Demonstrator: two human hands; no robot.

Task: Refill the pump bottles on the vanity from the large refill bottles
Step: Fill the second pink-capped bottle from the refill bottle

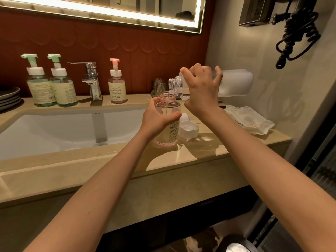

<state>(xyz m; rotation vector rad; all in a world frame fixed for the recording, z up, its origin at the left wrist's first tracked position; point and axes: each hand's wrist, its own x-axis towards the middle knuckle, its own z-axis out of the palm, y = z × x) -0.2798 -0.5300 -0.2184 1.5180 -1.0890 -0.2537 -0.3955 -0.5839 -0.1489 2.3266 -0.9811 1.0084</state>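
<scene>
My left hand (160,115) grips a clear pink-tinted pump bottle (168,132) with its pump off, standing on the counter right of the sink. My right hand (201,90) holds a large frosted white refill bottle (236,82) tipped on its side, its threaded neck (172,86) just above the open mouth of the pink-tinted bottle. A white cap (189,130) lies open side up beside the bottle. At the back stand a pink pump bottle (117,88) and two green pump bottles (41,86) (63,88).
A chrome faucet (91,80) rises behind the white sink (63,128). Grey plates (9,97) are stacked at far left. A pack of wipes (249,119) lies at right on the beige counter (200,153). A small glass jar (158,87) stands at the back, and a black coiled cord (298,33) hangs on the wall.
</scene>
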